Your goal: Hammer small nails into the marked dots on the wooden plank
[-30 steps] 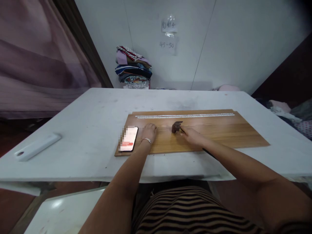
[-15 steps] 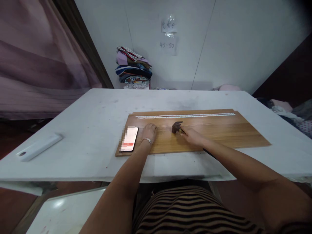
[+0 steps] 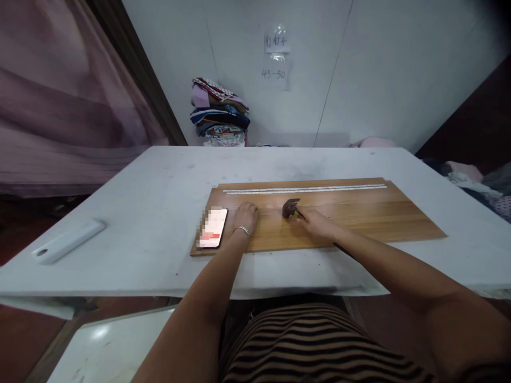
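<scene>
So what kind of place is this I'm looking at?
Probably a makeshift workroom, not a proper shop: a white table bearing a wooden board, the right hand holding a hammer, and folded cloth stacked against the plain wall.

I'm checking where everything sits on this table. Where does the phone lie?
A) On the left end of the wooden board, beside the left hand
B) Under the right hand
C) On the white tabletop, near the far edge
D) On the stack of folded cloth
A: the phone lies flat on the left end of the wooden board, just left of the left hand.
</scene>
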`<state>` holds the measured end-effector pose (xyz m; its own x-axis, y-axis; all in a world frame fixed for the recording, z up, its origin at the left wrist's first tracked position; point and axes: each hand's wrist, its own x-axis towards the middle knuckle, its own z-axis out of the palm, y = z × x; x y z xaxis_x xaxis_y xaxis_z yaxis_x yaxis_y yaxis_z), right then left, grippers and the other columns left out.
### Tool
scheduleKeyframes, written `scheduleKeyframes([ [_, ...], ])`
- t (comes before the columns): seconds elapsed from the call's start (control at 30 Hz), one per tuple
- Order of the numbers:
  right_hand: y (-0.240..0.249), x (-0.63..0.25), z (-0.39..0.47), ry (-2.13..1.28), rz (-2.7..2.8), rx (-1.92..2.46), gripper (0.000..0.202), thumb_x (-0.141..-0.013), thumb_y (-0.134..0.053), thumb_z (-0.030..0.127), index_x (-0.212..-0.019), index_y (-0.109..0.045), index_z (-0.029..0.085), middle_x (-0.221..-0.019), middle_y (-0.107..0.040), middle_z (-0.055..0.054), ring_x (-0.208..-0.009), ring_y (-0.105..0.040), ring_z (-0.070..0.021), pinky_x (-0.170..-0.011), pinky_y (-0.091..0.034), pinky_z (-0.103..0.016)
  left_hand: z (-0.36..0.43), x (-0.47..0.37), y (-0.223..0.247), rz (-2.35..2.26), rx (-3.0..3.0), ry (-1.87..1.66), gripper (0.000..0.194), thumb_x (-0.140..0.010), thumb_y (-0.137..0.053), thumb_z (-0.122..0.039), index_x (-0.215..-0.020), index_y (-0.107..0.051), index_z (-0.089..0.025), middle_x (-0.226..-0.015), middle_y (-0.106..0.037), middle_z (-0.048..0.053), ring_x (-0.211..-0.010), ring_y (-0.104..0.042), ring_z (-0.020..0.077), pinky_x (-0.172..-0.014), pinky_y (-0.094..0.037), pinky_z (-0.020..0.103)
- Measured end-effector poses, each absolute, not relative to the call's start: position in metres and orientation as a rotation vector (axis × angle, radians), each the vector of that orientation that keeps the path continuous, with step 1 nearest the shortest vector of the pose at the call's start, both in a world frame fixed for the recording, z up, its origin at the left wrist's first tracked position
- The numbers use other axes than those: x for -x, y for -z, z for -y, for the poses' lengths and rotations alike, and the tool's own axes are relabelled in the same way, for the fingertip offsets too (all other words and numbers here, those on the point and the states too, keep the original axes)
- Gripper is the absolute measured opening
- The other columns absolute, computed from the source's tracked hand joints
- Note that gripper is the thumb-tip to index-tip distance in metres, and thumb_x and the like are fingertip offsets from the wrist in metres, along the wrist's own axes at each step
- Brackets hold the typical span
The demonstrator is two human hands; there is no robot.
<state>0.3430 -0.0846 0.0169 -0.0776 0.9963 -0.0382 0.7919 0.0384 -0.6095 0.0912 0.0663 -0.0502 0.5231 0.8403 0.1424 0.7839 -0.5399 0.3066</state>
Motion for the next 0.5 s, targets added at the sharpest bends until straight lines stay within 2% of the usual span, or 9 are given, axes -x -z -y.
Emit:
scheduleKeyframes([
  [0.3,-0.0231,-0.3445,0.0836,-0.691,1.919,1.874,0.039,-0.106,-0.059,0.022,-0.143,-0.069,0.016,-0.132,-0.083,-0.018,-0.114,-0.078,-0.0311,-0.094,-0.057,-0.036,-0.0683,-0.0888,0.0553,-1.366,-2.569,-0.458,0.025,-0.103,-0.056,-0.015,-0.098,-0.079,-0.022,-0.119,-0.080,0.014,-0.122,-0.070,0.0304,-0.113,-0.056,0.043],
  [0.5,-0.0169,-0.3446,0.0825,-0.697,1.952,1.882,0.038,-0.104,-0.060,0.023,-0.140,-0.071,0.017,-0.133,-0.082,-0.018,-0.114,-0.078,-0.0312,-0.098,-0.056,-0.038,-0.0677,-0.0895,0.0536,-1.377,-2.554,-0.476,0.025,-0.102,-0.055,-0.014,-0.097,-0.079,-0.021,-0.117,-0.080,0.014,-0.120,-0.070,0.0308,-0.111,-0.056,0.045],
])
